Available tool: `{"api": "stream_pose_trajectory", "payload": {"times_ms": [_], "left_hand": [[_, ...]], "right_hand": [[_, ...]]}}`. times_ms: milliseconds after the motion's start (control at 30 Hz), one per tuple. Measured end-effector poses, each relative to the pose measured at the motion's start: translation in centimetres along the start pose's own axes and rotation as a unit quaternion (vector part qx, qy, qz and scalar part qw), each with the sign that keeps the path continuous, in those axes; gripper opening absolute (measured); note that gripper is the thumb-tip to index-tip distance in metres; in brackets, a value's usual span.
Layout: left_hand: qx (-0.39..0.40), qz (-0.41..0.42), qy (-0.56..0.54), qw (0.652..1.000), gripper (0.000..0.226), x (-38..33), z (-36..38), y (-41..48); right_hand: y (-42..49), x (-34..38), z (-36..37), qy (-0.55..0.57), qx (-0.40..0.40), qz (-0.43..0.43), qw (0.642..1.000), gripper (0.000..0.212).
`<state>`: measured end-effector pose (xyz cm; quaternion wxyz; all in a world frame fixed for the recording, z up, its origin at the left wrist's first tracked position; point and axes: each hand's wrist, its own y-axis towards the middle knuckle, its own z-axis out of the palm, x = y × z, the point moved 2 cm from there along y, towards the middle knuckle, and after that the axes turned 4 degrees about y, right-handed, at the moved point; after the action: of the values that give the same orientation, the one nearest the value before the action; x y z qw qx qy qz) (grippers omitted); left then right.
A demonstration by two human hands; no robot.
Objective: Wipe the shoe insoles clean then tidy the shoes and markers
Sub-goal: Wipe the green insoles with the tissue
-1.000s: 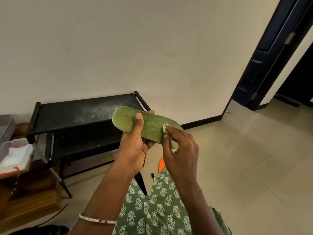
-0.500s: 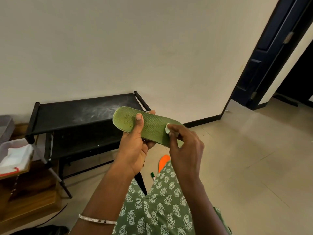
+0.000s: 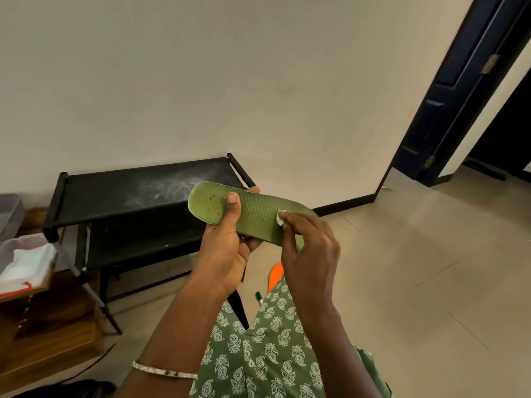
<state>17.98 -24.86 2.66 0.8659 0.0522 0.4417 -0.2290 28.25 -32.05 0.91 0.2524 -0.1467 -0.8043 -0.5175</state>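
A green mesh insole (image 3: pixel 253 215) is held up in front of me, with dark stains near its left end. My left hand (image 3: pixel 227 251) grips it from below, thumb pressed on top. My right hand (image 3: pixel 309 254) pinches a small white wad (image 3: pixel 280 220) against the insole's right part and hides that end. On the floor below lie a green-capped marker (image 3: pixel 259 297) and an orange insole (image 3: pixel 275 275), both partly hidden by my hands and knee.
A black two-tier shoe rack (image 3: pixel 129 196) with a dusty top stands against the wall. At the left, a wooden shelf (image 3: pixel 43 311) carries a clear tray (image 3: pixel 26 254) with white cloth. An open dark door (image 3: pixel 459 96) is at the right, with tiled floor between.
My right hand with the white wad has slid a little back and forth along the right part of the insole. The left hand keeps the same grip.
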Motion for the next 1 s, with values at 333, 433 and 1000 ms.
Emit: {"api": "stream_pose_trajectory", "payload": {"times_ms": [333, 433, 1000], "left_hand": [[0.001, 0.009, 0.017, 1.000, 0.041, 0.4, 0.5, -0.4], [-0.001, 0.015, 0.009, 1.000, 0.043, 0.0, 0.1, -0.3], [-0.005, 0.020, 0.003, 1.000, 0.045, -0.3, 0.2, -0.3]], "right_hand": [[-1.0, 3.1, 0.7, 0.003, 0.000, -0.074, 0.997, 0.018], [-0.5, 1.0, 0.2, -0.010, -0.004, -0.019, 1.000, 0.022], [-0.7, -0.2, 0.4, -0.038, 0.002, 0.014, 0.999, 0.023]]}}
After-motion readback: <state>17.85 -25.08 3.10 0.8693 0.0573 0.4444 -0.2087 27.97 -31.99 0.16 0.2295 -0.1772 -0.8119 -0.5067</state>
